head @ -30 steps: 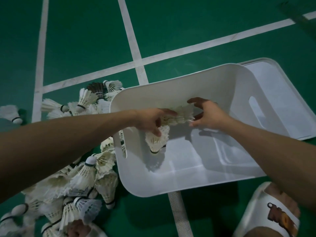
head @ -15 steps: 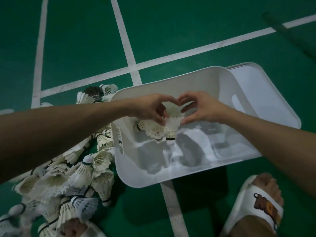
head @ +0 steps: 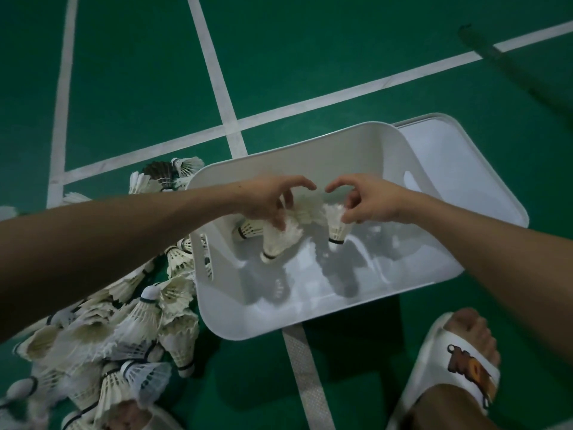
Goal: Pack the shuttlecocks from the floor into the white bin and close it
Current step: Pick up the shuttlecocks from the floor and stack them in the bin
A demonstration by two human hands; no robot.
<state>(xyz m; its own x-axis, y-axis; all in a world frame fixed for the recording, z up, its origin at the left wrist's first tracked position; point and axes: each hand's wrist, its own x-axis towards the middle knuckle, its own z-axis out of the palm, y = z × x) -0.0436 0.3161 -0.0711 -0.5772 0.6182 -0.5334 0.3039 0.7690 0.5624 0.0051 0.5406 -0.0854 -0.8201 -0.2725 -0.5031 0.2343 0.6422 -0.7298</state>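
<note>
The white bin (head: pixel 217 308) stands open on the green court floor. Over its inside, my left hand (head: pixel 266 203) and my right hand (head: pixel 369 203) hold a small bunch of white feather shuttlecocks between them. The left fingers curl on one shuttlecock (head: pixel 280 240) hanging cork down. The right fingertips pinch the feathers of another shuttlecock (head: pixel 336 226). The two index fingers are apart at the top. A further shuttlecock (head: pixel 248 229) lies low against the bin's left wall. The bin's white lid (head: pixel 465 169) lies behind it at the right.
A big pile of shuttlecocks (head: pixel 124 330) lies on the floor left of the bin, touching its wall. My foot in a white slipper (head: pixel 459 364) is at the bottom right, another foot (head: pixel 130 414) at the bottom left. White court lines (head: pixel 223 97) cross the floor.
Both hands have lowered the bunch deeper over the bin. The index fingers have parted, and the shuttlecocks hang lower and more spread.
</note>
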